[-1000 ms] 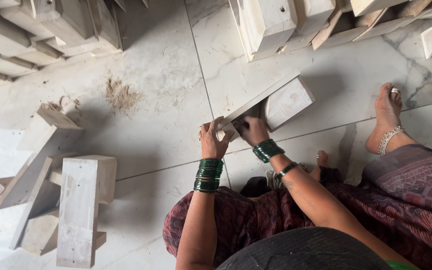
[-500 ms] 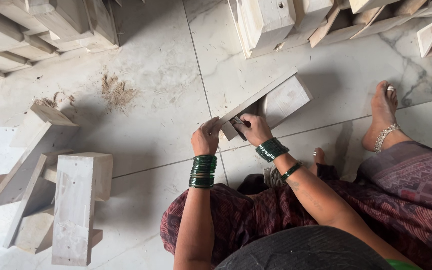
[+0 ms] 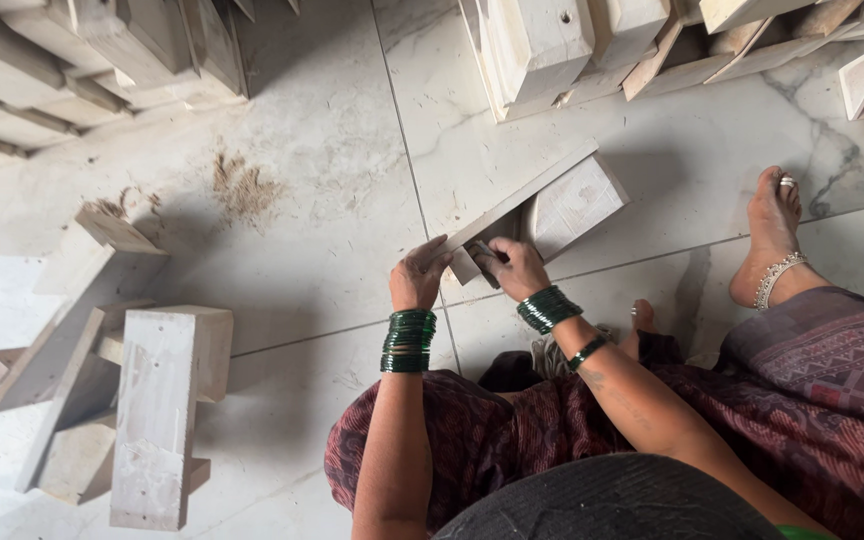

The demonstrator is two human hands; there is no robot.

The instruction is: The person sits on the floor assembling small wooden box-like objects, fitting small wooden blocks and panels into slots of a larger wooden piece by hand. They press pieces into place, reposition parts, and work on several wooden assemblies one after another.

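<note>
Left hand (image 3: 419,275) grips the near end of a pale wooden piece (image 3: 542,205) lying on the marble floor (image 3: 322,200), fingers curled over its top edge. Right hand (image 3: 514,268) is closed beside it, pressing into the hollow of that same piece; a small dark thing shows at its fingertips, too small to tell. Both wrists carry stacks of green bangles (image 3: 409,340). The wooden piece sits tilted on the floor just ahead of the person's lap, near a bare foot with a silver anklet (image 3: 774,235). Off to the left, finished wooden stools (image 3: 117,385) lie in a heap, sawdust (image 3: 242,185) scattered behind them, more wooden pieces (image 3: 552,45) stacked beyond.
</note>
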